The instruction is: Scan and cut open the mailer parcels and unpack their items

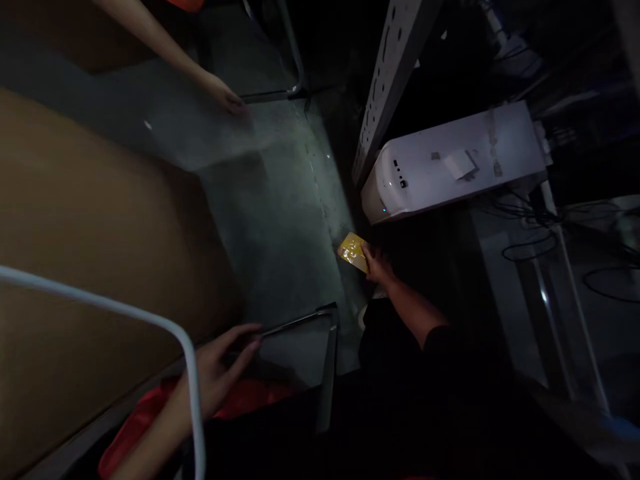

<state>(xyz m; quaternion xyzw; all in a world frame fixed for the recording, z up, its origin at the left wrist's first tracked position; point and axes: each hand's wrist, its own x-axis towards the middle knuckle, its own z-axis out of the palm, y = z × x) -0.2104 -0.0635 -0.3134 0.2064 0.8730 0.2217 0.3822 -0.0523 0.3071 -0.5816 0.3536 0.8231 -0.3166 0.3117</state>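
Observation:
My right hand [379, 265] is closed on the edge of a yellow packet [353, 251] with a shiny, crinkled surface. It is held above the floor, just below the front of a white computer case [465, 150]. What the packet contains is not visible. At the lower left, my left hand [220, 370] has its thumb and first finger stretched out and apart. Their tips are near the end of a metal chair leg [295, 323], and I cannot tell whether they touch it. Nothing shows in that hand.
Another person's hand [225, 95] reaches in from the upper left, near a second metal leg [267, 97]. A brown panel [90, 220] and a pale curved tube [150, 316] stand at left. A perforated metal post [383, 87] rises beside the computer. Cables [530, 248] hang at right.

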